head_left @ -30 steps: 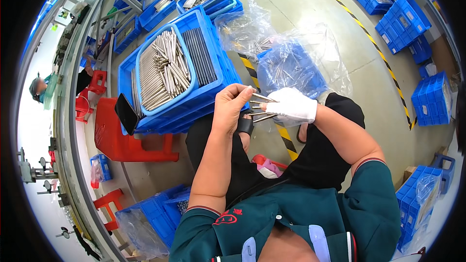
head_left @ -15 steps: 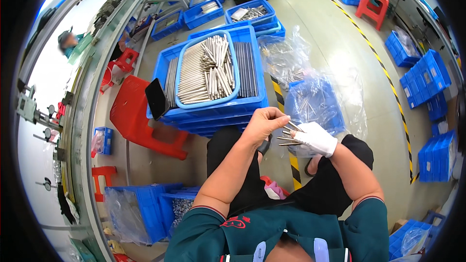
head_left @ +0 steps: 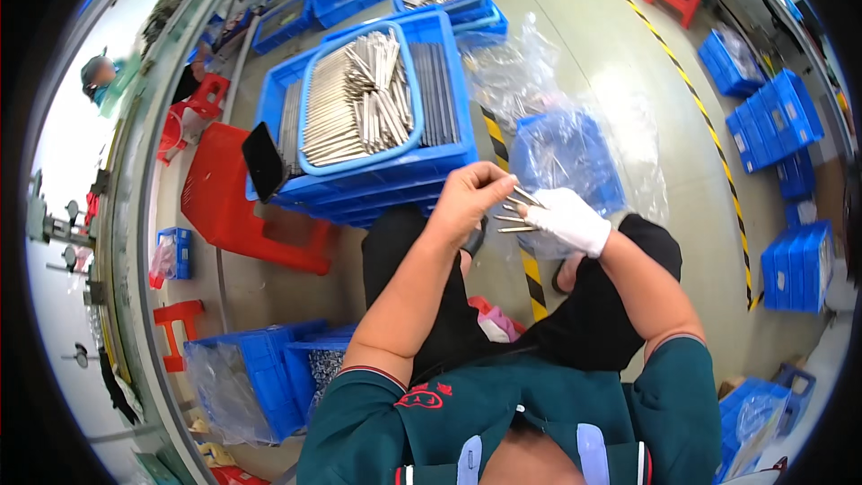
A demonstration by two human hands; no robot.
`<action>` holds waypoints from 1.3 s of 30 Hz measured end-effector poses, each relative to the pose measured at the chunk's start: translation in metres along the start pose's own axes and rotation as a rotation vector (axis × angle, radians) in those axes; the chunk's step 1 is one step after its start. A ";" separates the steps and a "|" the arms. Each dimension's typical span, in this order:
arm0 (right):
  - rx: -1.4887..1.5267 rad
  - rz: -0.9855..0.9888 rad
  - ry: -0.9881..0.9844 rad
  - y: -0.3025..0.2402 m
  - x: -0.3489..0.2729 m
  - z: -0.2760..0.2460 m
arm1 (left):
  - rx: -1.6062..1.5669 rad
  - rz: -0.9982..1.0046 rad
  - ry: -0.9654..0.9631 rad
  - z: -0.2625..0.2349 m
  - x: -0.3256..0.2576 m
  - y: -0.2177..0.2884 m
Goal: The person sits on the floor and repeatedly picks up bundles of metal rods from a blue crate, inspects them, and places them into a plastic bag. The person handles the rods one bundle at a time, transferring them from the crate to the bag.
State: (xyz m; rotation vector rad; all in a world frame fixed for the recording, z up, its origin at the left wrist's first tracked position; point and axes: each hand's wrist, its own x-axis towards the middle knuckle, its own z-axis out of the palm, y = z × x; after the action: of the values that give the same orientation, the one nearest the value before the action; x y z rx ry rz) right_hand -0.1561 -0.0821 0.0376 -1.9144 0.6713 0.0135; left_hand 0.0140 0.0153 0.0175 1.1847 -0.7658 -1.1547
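Observation:
My left hand [head_left: 469, 204] is bare, its thumb and forefinger pinched on the end of a thin metal rod [head_left: 528, 196]. My right hand [head_left: 571, 220] wears a white fingerless glove and grips several short metal rods [head_left: 514, 230], which fan out toward the left. Both hands are close together above my knees. In front of them, to the left, a light blue basket [head_left: 359, 165] full of silvery metal rods [head_left: 337, 108] rests on a stacked blue crate [head_left: 453, 157]. Darker rods [head_left: 435, 94] stand in rows beside the basket.
A dark phone-like slab [head_left: 263, 162] leans at the crate's left corner, near a red stool [head_left: 224, 189]. Beyond my right hand lies a plastic-covered blue bin [head_left: 570, 162]. Blue crates [head_left: 260, 377] stand at lower left; striped tape [head_left: 534, 283] crosses the floor.
The whole view has shifted, so the surroundings sit further left and higher. My hands stay together, with the rods still in the right and the left still pinching at a rod's end.

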 end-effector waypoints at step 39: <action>0.526 0.088 -0.078 -0.120 0.088 -0.024 | 0.395 0.158 0.263 -0.010 0.001 -0.022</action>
State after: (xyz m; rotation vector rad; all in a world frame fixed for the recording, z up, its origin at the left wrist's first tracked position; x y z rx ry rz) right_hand -0.0343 -0.1072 0.1228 -1.3723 0.6326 -0.0302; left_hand 0.0172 0.0180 -0.0058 1.5372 -0.8901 -0.7156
